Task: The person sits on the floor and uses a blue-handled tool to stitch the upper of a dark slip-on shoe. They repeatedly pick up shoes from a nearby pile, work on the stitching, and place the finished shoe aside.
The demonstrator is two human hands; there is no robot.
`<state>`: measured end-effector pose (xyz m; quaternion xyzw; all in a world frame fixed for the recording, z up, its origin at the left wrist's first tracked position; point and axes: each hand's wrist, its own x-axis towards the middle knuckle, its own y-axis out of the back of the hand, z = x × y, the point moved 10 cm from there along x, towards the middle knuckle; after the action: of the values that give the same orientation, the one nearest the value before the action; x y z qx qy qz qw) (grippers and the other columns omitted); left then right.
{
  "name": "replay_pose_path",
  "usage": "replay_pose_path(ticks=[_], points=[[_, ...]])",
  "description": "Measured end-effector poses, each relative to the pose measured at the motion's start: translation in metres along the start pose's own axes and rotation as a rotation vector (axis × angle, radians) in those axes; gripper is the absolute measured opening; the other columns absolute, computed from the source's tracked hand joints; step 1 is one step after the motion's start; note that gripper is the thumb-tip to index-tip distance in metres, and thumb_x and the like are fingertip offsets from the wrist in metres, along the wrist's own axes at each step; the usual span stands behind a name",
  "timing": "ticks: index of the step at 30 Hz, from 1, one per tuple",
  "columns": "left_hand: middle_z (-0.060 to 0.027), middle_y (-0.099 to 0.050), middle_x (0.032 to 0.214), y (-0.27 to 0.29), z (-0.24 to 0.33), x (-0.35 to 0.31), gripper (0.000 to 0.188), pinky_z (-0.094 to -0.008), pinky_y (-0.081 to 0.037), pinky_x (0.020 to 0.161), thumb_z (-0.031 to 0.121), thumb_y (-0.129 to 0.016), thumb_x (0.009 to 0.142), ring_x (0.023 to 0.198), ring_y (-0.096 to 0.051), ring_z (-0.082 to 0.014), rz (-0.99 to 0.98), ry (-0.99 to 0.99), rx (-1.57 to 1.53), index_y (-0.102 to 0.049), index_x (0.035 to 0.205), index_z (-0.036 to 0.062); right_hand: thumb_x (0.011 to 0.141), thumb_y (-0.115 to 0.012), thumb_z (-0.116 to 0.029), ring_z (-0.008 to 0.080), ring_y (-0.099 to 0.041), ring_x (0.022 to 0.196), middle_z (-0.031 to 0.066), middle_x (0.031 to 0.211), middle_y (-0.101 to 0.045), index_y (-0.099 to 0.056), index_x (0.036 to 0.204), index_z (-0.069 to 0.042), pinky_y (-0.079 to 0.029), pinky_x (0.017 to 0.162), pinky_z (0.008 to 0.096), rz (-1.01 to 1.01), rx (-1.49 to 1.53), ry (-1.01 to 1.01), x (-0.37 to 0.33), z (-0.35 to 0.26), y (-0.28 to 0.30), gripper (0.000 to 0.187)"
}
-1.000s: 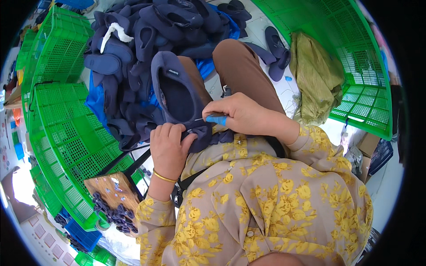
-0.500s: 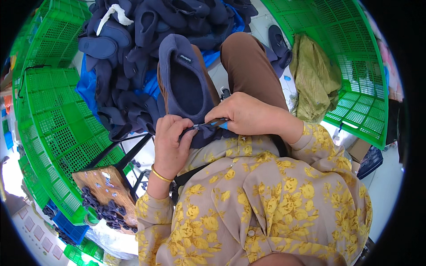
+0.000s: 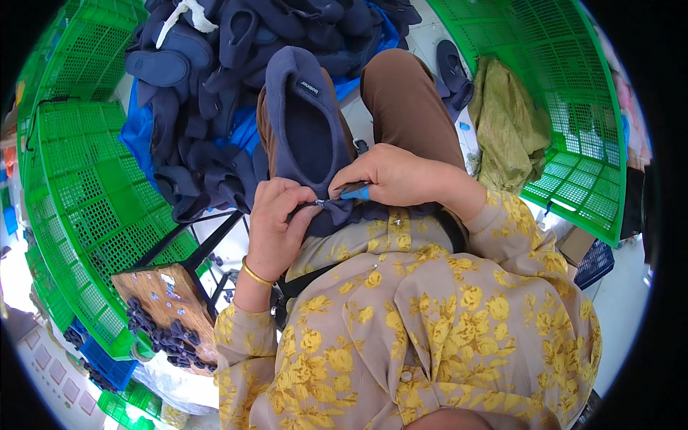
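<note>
Grip: left hand point(image 3: 278, 222) pinches a tiny shiny piece point(image 3: 319, 203) at bunched navy fabric point(image 3: 338, 213); right hand point(image 3: 395, 176) grasps a slim dark-and-blue tool point(image 3: 355, 191), tip unclear. Change: gap between fingertips is narrower than one second ago; suggests close work at the shiny piece. Navy soft-fabric slipper with oval opening point(image 3: 307, 132) lies at twelve o'clock, toe away. Heap of navy slippers point(image 3: 215, 93): eleven o'clock. Brown wooden board point(image 3: 145, 284): eight o'clock.

Bright, even light is falling on the shirt point(image 3: 437, 308), casting soft shadows. Glare is whitening the left edge, and the lens is bending the crates point(image 3: 89, 208) left and right.
</note>
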<state>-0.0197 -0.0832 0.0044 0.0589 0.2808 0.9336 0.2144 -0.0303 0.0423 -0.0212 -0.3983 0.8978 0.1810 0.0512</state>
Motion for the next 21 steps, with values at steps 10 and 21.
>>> replay_pose_path(ticks=[10, 21], points=[[-0.0043, -0.058, 0.086, -0.005, -0.012, 0.001, 0.017, -0.0297, -0.040, 0.074, 0.000, -0.073, 0.073, 0.084, -0.051, -0.0210, -0.036, 0.020, -0.073, -0.066, 0.088, 0.0063, 0.082, -0.059, 0.003, 0.0304, -0.066, 0.082, 0.0131, 0.092, -0.070, -0.070, 0.107, -0.010, -0.049, 0.077, 0.0351, -0.015, 0.069, -0.005, 0.004, 0.006, -0.010, 0.030], [-0.0032, -0.058, 0.085, -0.008, -0.010, 0.002, 0.017, -0.0293, -0.040, 0.074, 0.000, -0.074, 0.073, 0.083, -0.050, -0.0201, -0.014, 0.007, -0.086, -0.066, 0.088, 0.0064, 0.080, -0.058, 0.005, 0.0359, -0.066, 0.084, 0.0160, 0.086, -0.068, -0.063, 0.098, -0.006, -0.050, 0.073, 0.0406, 0.010, -0.049, 0.014, 0.004, -0.003, -0.013, 0.021]])
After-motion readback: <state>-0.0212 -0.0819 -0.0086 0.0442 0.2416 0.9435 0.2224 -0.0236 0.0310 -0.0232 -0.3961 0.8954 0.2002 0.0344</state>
